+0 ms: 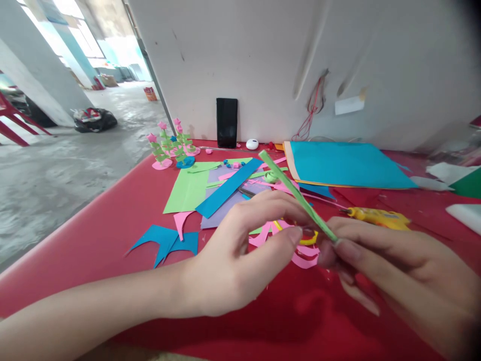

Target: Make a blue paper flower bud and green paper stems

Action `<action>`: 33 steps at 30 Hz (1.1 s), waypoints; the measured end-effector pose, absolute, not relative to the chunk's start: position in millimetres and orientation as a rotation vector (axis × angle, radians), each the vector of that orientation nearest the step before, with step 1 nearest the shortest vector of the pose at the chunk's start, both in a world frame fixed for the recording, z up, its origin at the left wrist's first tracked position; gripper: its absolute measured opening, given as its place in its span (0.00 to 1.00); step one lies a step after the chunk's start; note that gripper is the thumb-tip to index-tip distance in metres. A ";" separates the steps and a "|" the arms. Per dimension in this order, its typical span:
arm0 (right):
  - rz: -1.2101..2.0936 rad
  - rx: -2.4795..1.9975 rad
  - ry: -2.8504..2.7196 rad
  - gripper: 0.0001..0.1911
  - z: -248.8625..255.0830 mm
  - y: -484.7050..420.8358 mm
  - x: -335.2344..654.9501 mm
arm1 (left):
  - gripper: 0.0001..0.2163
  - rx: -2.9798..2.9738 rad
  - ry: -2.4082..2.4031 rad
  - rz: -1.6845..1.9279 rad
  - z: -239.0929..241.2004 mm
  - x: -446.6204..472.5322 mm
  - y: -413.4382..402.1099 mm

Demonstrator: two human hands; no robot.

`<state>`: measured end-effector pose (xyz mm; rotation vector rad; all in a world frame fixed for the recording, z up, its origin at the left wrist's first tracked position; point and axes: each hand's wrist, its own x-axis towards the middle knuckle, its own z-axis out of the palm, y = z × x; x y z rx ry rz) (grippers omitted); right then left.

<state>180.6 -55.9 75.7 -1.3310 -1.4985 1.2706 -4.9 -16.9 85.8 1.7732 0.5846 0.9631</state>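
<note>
A narrow light green paper strip point(296, 193), folded or rolled along its length, slants up and left above the table. My right hand point(391, 265) pinches its lower end between thumb and fingers. My left hand point(244, 250) is beside the strip, its fingers curved and its thumb apart from them; the fingertips reach the strip's lower half, partly behind it. Beneath the hands lie pink paper scraps point(306, 258) and yellow-handled scissors point(310, 238), mostly covered by my left hand. A wide blue paper strip point(229, 188) lies over green point(184, 188) and purple sheets.
Small paper flowers point(161, 145) on round bases stand at the table's left edge. Blue cut scraps point(165, 243) lie at left. A yellow glue gun point(376, 216) is at right, before a stack of blue sheets point(349, 163). A phone point(227, 123) leans on the wall beside a white case point(251, 144).
</note>
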 end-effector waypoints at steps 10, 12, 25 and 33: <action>1.795 -1.026 -1.266 0.14 61.6 -55.3 181.7 | 0.09 1.667 0.492 0.977 79.9 -3.4 -16.2; 1.813 -1.028 -1.263 0.16 59.8 -54.1 179.6 | 0.07 1.597 0.481 0.960 78.5 -2.9 -16.4; 1.422 -1.320 -1.393 0.15 55.4 -56.3 174.7 | 0.08 1.315 0.488 0.829 72.6 5.3 -19.3; 1.033 -1.427 -1.477 0.13 69.4 -46.5 176.0 | 0.09 1.399 0.529 0.918 71.0 5.0 -15.3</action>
